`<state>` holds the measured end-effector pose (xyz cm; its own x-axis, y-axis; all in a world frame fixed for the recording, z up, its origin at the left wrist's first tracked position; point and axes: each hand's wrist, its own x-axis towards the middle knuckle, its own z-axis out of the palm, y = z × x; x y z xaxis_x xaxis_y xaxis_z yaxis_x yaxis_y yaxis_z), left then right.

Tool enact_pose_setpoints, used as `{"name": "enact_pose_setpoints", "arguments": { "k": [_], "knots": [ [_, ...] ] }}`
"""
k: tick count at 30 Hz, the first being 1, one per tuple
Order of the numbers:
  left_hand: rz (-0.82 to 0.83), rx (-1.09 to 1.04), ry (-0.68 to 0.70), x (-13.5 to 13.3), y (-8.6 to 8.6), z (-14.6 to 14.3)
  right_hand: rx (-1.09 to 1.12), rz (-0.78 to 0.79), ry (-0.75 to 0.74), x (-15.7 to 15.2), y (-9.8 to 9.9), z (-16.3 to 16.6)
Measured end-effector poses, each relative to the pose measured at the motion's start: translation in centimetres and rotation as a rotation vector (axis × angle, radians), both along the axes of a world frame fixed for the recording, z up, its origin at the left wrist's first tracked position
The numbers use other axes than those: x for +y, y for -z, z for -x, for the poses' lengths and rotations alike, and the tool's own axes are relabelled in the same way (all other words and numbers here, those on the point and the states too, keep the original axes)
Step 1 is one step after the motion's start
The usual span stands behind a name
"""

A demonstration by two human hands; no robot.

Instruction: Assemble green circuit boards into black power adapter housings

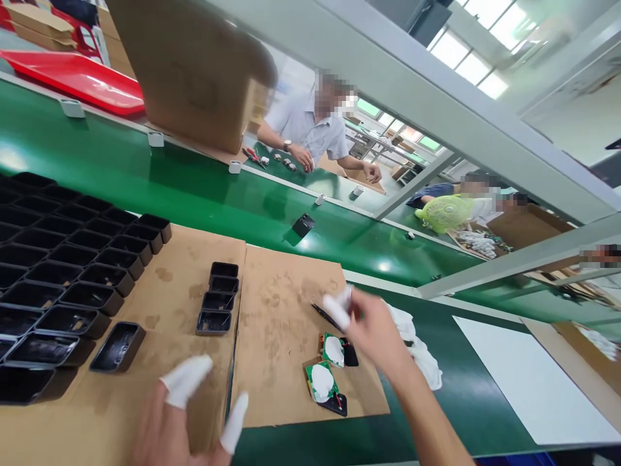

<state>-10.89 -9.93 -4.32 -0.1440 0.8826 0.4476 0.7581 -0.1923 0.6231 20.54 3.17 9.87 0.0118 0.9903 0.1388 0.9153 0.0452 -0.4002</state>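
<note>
My left hand hovers low over a brown cardboard sheet, two fingers in white finger cots spread apart, holding nothing. My right hand is raised over a second cardboard sheet, its cot-covered fingers blurred and close to a thin dark tool; whether it grips the tool is unclear. Just below it lie two green circuit boards with white discs and small black parts. Four black plastic housings stand in a short column between the hands.
Many black housings fill the left of the bench. A white cloth lies right of the boards. One black housing rides the green conveyor belt. Across it, a person sits working; a cardboard box and red tray stand beyond.
</note>
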Motion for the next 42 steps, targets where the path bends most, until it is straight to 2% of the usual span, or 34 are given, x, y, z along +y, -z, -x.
{"name": "enact_pose_setpoints", "arguments": {
  "k": [1, 3, 4, 6, 10, 13, 18, 22, 25, 28, 32, 36, 39, 42],
  "knots": [
    [0.048, -0.033, -0.084, 1.5, -1.0, 0.2, -0.02, 0.022, -0.012, -3.7, 0.4, 0.5],
    [0.094, -0.103, -0.161, 4.4, -2.6, 0.0, -0.148, -0.014, -0.01, -9.2, 1.9, 1.4],
    [0.107, -0.122, -0.191, 5.7, -3.1, -0.2, -0.187, -0.044, -0.015, -10.9, 2.7, 1.7],
    [0.162, -0.13, -0.223, 7.5, -3.6, -0.8, -0.138, -0.037, -0.022, -12.3, 4.1, 2.1],
    [0.308, -0.138, -0.243, 8.2, -3.2, -1.1, 0.037, 0.05, -0.127, -10.9, 4.7, 1.7],
    [0.324, -0.231, -0.279, 7.5, -3.0, -0.8, 0.157, 0.125, -0.251, -9.0, 4.6, 1.1],
    [0.091, -0.265, -0.306, 6.9, -2.9, -0.9, 0.139, 0.143, -0.349, -6.8, 4.4, -0.2],
    [-0.041, -0.238, -0.284, 7.0, -2.5, -1.1, 0.111, 0.118, -0.456, -6.6, 3.3, -0.9],
    [-0.123, -0.213, -0.196, 7.1, -2.3, -1.3, 0.113, 0.092, -0.536, -6.9, 3.9, 0.1],
    [-0.178, -0.226, -0.042, 6.6, -2.5, -1.7, 0.146, 0.07, -0.552, -6.9, 5.9, 2.1],
    [-0.129, -0.346, 0.157, 4.5, -3.3, -2.7, 0.324, 0.058, -0.531, -6.3, 7.7, 3.5],
    [0.014, -0.462, 0.26, 2.3, -3.8, -4.1, 0.63, 0.051, -0.435, -5.4, 7.4, 2.1],
    [0.106, -0.52, 0.351, 1.7, -4.2, -5.1, 0.805, 0.061, -0.374, -5.3, 6.8, 0.4],
    [0.089, -0.525, 0.422, 1.8, -4.5, -5.7, 1.083, 0.187, -0.293, -5.9, 6.2, -0.5]
  ]
}}
